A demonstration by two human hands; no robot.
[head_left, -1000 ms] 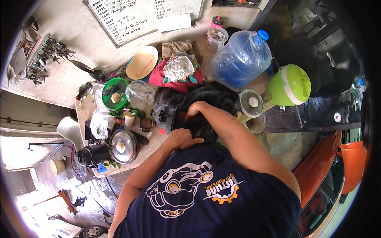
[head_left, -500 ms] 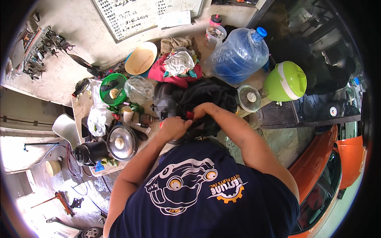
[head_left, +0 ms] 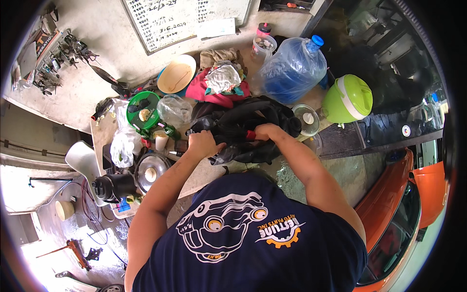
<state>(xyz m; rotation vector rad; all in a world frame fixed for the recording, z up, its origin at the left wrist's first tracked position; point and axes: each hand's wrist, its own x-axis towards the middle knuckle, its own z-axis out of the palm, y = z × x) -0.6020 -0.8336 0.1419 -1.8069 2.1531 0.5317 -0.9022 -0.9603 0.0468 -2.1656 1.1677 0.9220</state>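
Note:
A black bag [head_left: 245, 114], soft and crumpled, lies on the table in front of me. My left hand [head_left: 203, 145] is closed on the near left edge of the bag, thumb toward its middle. My right hand [head_left: 266, 131] grips the bag's right side, its fingertips partly hidden in the dark folds. Right by those fingers shows a small red strip [head_left: 250, 135]; whether it belongs to the bag I cannot tell. The bag's inside is too dark to make out.
Left of the bag are a green bowl [head_left: 144, 109], green bottles [head_left: 171, 130], a pot lid [head_left: 154, 171] and a black flask [head_left: 116, 188]. Folded cloths [head_left: 216, 92] lie behind it. A blue water jug [head_left: 294, 70] and a lime-green cooler [head_left: 346, 99] stand at the right.
My hands have moved apart, the right one outward to the right and the left one slightly left. The bag is spread wider, and more of the red strip shows.

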